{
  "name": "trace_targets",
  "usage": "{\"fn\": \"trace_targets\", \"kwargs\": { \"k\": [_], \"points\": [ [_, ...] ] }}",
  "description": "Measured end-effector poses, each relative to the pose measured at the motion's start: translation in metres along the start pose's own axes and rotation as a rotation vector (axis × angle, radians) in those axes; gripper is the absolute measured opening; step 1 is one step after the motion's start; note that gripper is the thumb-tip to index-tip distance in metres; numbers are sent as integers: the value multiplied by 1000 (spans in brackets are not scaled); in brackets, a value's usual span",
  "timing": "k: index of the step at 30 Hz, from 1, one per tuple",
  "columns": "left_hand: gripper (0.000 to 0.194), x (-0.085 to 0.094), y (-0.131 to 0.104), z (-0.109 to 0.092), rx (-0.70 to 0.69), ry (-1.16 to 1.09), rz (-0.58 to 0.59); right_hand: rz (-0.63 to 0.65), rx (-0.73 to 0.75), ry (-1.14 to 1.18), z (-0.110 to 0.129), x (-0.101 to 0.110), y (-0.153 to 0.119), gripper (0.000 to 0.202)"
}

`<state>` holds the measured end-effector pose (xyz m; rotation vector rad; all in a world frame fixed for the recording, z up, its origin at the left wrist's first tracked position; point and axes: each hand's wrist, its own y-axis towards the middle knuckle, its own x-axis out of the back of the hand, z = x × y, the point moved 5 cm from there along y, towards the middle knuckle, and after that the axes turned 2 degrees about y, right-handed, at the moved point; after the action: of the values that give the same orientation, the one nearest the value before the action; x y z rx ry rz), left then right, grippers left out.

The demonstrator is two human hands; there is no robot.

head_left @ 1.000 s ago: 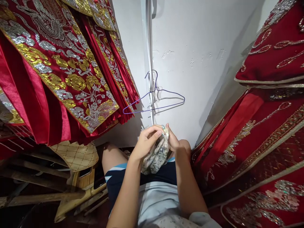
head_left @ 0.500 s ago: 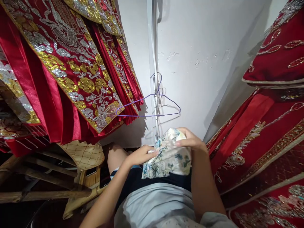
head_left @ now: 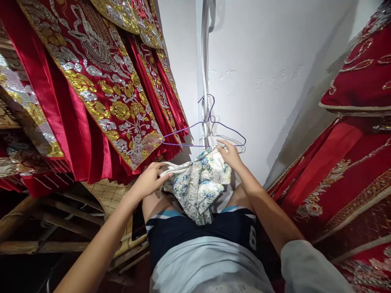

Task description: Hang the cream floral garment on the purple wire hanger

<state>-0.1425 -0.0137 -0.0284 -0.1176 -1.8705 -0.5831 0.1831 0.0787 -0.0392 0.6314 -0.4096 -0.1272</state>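
Observation:
A white floral garment (head_left: 200, 181) with blue and yellow flowers stretches between my two hands, sagging in folds over my lap. My left hand (head_left: 150, 179) pinches its left upper edge. At the upper right edge, my right hand (head_left: 229, 154) grips the cloth between thumb and fingers. Just above the garment hangs a thin purple wire hanger (head_left: 195, 126), hooked on a white upright strip by the wall. The hanger carries nothing, and the garment's right top edge reaches close to its lower bar; I cannot tell whether they touch.
Red costumes embroidered in gold and silver (head_left: 122, 106) hang on the left. More red beaded garments (head_left: 342, 175) hang on the right. Bamboo furniture (head_left: 61, 246) stands at lower left, with a dark phone-like object (head_left: 138, 228) on it. A white wall (head_left: 253, 53) is ahead.
My hands have moved apart and forward. The bunched garment is now spread open between them and hangs down. The hanger stays hooked in place, while the view has shifted slightly.

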Motion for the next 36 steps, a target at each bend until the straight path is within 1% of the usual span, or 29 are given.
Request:
{"fn": "trace_targets", "kwargs": {
  "k": [2,3,6,8,11,14,17,20,22,25,26,27,28,30,31,32,33,34,36],
  "points": [
    [55,4,10,3,1,-45,-24,82,-21,-77,-11,-1,1,29],
    [55,3,14,4,5,-63,-24,98,-23,-113,-14,2,0,31],
    [55,-5,23,5,16,-101,-15,47,-4,-147,-12,24,-3,42],
    [53,-9,26,2,28,-77,-30,10,10,-134,-6,41,-5,46],
    [53,-8,31,-7,36,-15,-61,-21,5,-144,3,62,-9,48],
    [51,5,39,-26,-53,5,-138,-23,-17,-180,11,75,-13,48],
    [44,22,55,-53,-192,-5,-265,14,-38,-174,17,75,-17,48],
    [36,32,79,-80,-313,-60,-354,103,-57,-99,20,64,-22,47],
    [30,35,96,-89,-320,-90,-408,171,-49,-62,24,58,-27,46],
    [22,37,114,-86,-238,-151,-482,233,-23,-35,31,61,-40,35],
    [20,37,117,-83,-220,-177,-496,228,-12,-47,33,65,-45,34],
    [18,37,118,-79,-209,-200,-504,202,-1,-70,34,72,-49,43],
    [17,38,119,-76,-202,-210,-502,152,11,-102,35,80,-53,59],
    [19,39,117,-73,-193,-192,-482,-1,27,-154,32,98,-58,84],
    [21,39,116,-72,-189,-169,-462,-79,28,-163,28,106,-57,92],
    [24,40,116,-73,-186,-143,-436,-139,27,-167,24,114,-55,95],
    [28,40,115,-73,-184,-116,-411,-169,21,-171,21,120,-51,94],
    [30,41,115,-74,-183,-89,-389,-169,13,-175,18,125,-45,87],
    [35,46,115,-73,-181,-44,-386,-96,-11,-167,16,132,-33,60]
  ]
}}
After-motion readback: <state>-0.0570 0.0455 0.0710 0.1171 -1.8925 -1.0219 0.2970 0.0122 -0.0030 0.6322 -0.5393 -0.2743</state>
